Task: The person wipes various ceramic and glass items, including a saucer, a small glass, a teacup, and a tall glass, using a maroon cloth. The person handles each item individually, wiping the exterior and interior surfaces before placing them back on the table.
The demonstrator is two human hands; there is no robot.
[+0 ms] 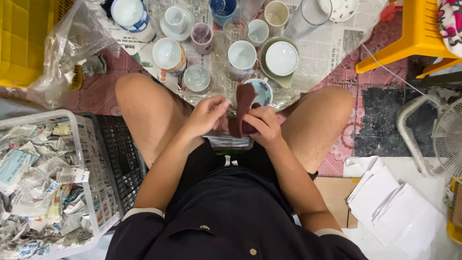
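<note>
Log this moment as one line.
left hand: pinching dark red cloth | right hand: gripping cloth | patterned cup: behind cloth, beside cups on newspaper

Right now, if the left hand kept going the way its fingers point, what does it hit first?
The dark red cloth held by the right hand. The left hand points right and slightly up, its fingertips already at the cloth; a small patterned cup seems to sit just behind, depth unclear.

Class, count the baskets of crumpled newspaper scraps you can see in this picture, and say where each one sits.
1. A white plastic basket full of crumpled newspaper sits at the lower left, beside the person's left knee. Others may lie outside the frame.
</note>
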